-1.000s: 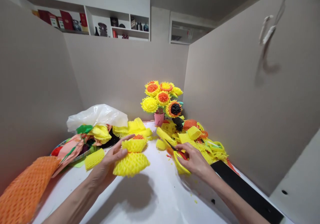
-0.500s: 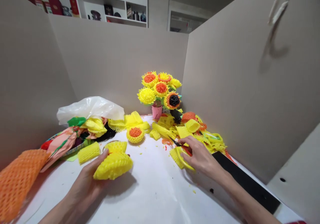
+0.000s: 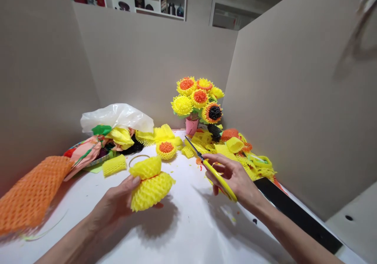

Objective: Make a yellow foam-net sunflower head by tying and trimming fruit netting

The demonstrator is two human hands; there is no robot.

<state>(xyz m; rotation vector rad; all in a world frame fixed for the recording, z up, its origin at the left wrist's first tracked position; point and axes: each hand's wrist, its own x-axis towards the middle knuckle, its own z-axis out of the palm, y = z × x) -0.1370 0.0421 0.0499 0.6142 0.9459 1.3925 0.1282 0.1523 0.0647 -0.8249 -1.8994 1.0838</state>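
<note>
My left hand [image 3: 119,199] is closed on a piece of yellow foam netting [image 3: 151,187], pinched in at its middle by a thin red tie. A pair of scissors [image 3: 219,177] with yellow handles is in my right hand [image 3: 235,177], its dark blades pointing up and to the left. Open air separates the scissors from the netting. Beyond my left hand, a finished-looking foam flower [image 3: 166,150] with an orange centre lies on the white table [image 3: 185,232]. A thin ring [image 3: 138,157] shows behind the held netting.
At the back, a pink pot [image 3: 191,126] holds several foam flowers [image 3: 200,97]. Yellow and orange net scraps [image 3: 235,144] are heaped at right, beside a black strip [image 3: 294,213]. Orange netting [image 3: 38,193] and a white plastic bag [image 3: 118,117] lie left. Grey panels enclose the table.
My right hand has picked the scissors up off the table and raised them. The netting in my left hand has tilted, showing its red tie. The view has shifted slightly.
</note>
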